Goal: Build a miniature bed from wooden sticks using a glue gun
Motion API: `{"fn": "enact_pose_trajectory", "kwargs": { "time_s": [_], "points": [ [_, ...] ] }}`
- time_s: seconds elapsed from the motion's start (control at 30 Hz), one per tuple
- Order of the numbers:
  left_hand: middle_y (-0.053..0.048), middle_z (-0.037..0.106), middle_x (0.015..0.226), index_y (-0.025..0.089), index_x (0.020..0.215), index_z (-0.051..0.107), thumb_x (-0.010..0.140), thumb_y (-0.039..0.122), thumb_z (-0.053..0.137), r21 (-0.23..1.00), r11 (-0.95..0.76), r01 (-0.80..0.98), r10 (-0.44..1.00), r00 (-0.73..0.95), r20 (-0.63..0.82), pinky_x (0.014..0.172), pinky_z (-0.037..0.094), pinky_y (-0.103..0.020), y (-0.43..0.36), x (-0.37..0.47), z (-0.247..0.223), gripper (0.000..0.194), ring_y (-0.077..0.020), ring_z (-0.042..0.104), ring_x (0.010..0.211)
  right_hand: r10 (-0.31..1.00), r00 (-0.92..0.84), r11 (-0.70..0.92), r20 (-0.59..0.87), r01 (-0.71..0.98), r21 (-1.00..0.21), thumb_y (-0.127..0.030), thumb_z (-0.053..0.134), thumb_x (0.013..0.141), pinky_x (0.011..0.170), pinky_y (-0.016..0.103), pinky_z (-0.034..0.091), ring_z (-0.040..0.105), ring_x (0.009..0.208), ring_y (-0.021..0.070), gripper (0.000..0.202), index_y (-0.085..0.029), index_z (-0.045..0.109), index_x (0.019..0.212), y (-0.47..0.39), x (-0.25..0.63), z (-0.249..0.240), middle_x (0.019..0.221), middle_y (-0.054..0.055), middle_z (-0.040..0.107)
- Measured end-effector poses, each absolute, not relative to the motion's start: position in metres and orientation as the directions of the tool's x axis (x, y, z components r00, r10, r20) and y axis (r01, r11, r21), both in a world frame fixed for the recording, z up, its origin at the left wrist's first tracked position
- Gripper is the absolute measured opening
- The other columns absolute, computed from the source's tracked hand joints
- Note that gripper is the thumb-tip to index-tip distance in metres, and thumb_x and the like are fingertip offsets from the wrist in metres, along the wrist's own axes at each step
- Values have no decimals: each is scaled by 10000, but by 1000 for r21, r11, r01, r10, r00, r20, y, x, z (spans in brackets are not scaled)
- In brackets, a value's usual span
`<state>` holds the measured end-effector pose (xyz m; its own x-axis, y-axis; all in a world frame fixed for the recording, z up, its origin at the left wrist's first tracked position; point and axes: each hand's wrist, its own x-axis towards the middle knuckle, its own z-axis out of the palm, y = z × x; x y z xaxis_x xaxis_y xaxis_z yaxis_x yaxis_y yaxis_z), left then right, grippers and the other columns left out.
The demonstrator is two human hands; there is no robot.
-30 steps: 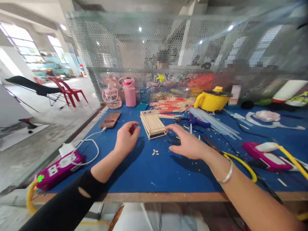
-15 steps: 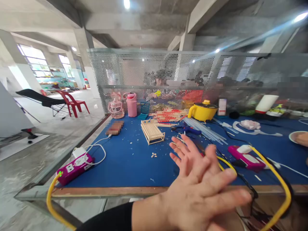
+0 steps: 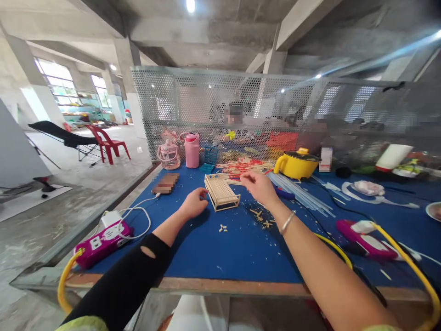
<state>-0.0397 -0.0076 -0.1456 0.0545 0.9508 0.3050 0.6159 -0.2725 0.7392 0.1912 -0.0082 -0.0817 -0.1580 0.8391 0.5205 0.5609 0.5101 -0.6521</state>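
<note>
A small frame of pale wooden sticks [image 3: 222, 192] stands on the blue table mat [image 3: 237, 257]. Just left of it hovers my left hand [image 3: 195, 202], fingers curled and slightly apart, with nothing visible in them. My right hand [image 3: 257, 185] is at the frame's right, above the mat, its fingers bent together toward the back; whether anything is between the fingertips cannot be made out. Behind lies a pile of sticks with red parts [image 3: 246, 166]. Short stick pieces [image 3: 263, 218] lie below my right hand, and a few bits [image 3: 223, 228] lie in front of the frame.
Purple power strips [image 3: 99, 241] [image 3: 367, 239] with yellow cables lie left and right. Along the back stand a pink bottle [image 3: 192, 151], a yellow pot [image 3: 296, 164] and a mesh screen [image 3: 193, 101]. Clear glue sticks [image 3: 306, 195] lie near the pot. A person sits beyond the screen.
My hands, earlier together at the lower right, have parted and reached forward to either side of the stick frame. The view has shifted slightly.
</note>
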Motion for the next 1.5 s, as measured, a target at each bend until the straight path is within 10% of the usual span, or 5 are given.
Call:
{"fn": "enact_pose_trajectory", "kwargs": {
  "time_s": [0.17,0.7,0.83,0.97,1.5],
  "points": [
    [-61,666,926,190,1175,615,566,250,762,714,-325,620,944,172,281,785,467,-320,-13,-20,-155,629,-231,614,849,784,35,497,620,564,-660,-401,555,790,606,276,405,511,591,141,237,-177,591,858,1,188,-112,680,10,580],
    [-98,717,952,112,1172,549,799,453,592,966,-254,44,956,161,244,686,478,-245,-37,-12,-130,507,-152,661,814,722,132,638,679,251,-728,-414,487,886,511,229,420,505,559,99,210,-207,523,898,-32,193,-80,707,-19,537],
    [-37,710,770,131,1131,563,771,467,638,982,-180,-54,963,195,187,394,291,-176,-35,-10,-117,499,-22,416,381,659,-274,735,701,436,-520,-291,529,873,567,234,410,522,581,100,151,-196,605,783,-59,187,-83,662,-15,597],
    [-59,716,873,157,1107,554,775,443,646,983,-168,-78,947,263,183,369,324,-163,-31,-15,-108,448,-53,543,424,604,-773,777,194,517,-360,-197,539,845,676,251,433,620,727,134,158,-200,696,841,-66,179,-79,822,9,712],
    [-94,677,1052,178,1254,455,802,260,637,973,-100,-209,903,390,177,405,421,-161,-46,-20,-122,494,-82,612,583,642,-764,763,66,628,-154,-245,520,874,668,266,409,611,815,161,205,-245,699,974,-58,164,-122,921,34,653]
  ]
}}
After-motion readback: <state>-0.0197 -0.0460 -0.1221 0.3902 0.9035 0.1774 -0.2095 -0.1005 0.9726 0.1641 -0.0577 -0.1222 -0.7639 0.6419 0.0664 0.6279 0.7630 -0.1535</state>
